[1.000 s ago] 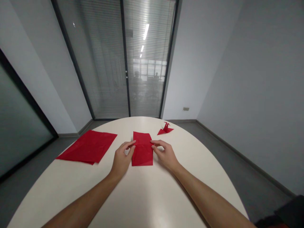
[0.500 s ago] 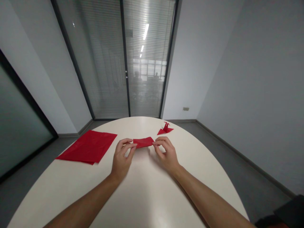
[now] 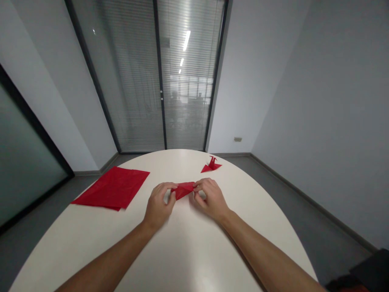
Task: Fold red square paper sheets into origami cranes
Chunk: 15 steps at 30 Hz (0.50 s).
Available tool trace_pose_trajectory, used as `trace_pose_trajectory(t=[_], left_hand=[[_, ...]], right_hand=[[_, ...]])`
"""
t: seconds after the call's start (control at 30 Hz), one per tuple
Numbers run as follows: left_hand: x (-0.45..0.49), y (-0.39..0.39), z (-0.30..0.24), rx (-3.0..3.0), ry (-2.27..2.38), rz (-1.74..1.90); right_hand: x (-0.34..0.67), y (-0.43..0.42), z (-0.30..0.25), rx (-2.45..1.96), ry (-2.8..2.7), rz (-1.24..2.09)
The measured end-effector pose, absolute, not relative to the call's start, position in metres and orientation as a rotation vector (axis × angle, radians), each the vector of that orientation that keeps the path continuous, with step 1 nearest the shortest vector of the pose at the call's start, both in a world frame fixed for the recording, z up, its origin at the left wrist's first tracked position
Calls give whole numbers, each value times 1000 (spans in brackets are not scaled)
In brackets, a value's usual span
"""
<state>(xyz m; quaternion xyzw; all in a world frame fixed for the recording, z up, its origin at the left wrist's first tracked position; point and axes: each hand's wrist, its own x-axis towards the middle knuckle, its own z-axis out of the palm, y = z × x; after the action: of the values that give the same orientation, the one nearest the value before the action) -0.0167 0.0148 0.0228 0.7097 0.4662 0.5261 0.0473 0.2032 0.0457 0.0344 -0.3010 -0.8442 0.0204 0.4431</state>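
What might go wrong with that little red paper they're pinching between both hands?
The red paper is pinched at both ends by the left hand and right hand, so a hard pull might tear it. It looks bunched, not flat, so a crease may land crooked.

Body in view: two arms only. The left forearm and right forearm are bare from the frame bottom to the wrist, slim and tapering toward the wrists. The left grip and right grip are bare hands with knuckles and fingers visible; nail detail too small to tell. There's a dark fabric patch in the bottom-right corner beside the right arm; can't tell if it's worn clothing.
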Motion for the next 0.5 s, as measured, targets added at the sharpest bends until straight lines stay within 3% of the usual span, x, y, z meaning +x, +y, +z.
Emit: trace_pose_trajectory(t=[0.2, 0.5], left_hand=[[-19, 17, 22, 2299, 1384, 1569], [-17, 15, 18, 2339, 1458, 1205]], right_hand=[[205, 45, 38, -707, -2104, 35], [200, 40, 38, -712, -2468, 251]])
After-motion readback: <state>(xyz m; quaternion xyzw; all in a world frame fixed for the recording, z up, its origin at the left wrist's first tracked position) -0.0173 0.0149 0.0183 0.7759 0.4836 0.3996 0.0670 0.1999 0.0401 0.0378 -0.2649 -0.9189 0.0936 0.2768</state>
